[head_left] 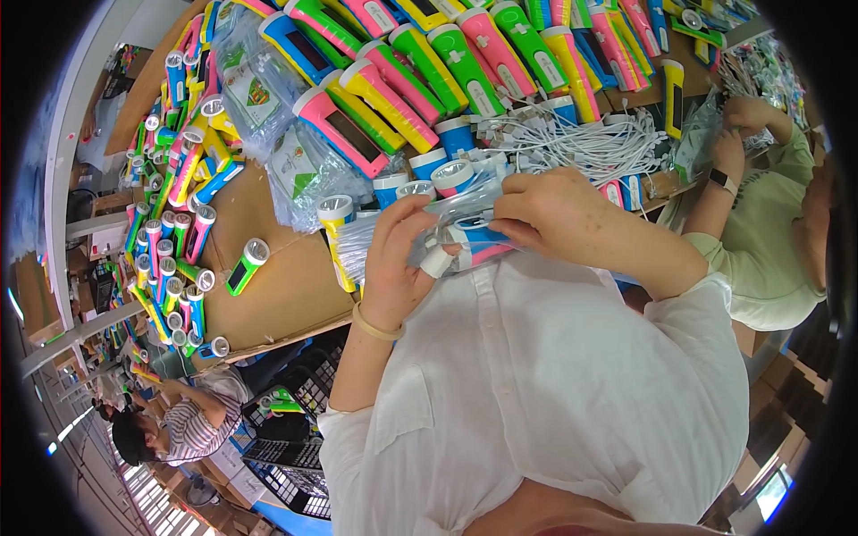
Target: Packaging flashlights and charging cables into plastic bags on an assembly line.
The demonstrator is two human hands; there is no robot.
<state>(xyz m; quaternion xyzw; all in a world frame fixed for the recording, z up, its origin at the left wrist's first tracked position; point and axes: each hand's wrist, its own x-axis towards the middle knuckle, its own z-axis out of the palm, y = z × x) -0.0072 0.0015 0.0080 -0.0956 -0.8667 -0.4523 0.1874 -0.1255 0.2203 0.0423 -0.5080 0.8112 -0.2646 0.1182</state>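
Observation:
My left hand (394, 259) and my right hand (545, 214) meet in front of my chest, both gripping a clear plastic bag (447, 219) that holds a pink and blue flashlight (478, 246). The left hand holds the bag's left side and the right hand pinches its upper right edge. A finger of the left hand wears white tape. Just beyond the bag stand several upright flashlights (420, 179) with silver heads.
A cardboard-topped table (286, 286) carries rows of coloured flashlights (393, 80), a pile of white cables (590, 143), stacks of clear bags (259, 89). A co-worker (760, 223) in green works at the right. Another person (179, 429) sits lower left by black crates (295, 447).

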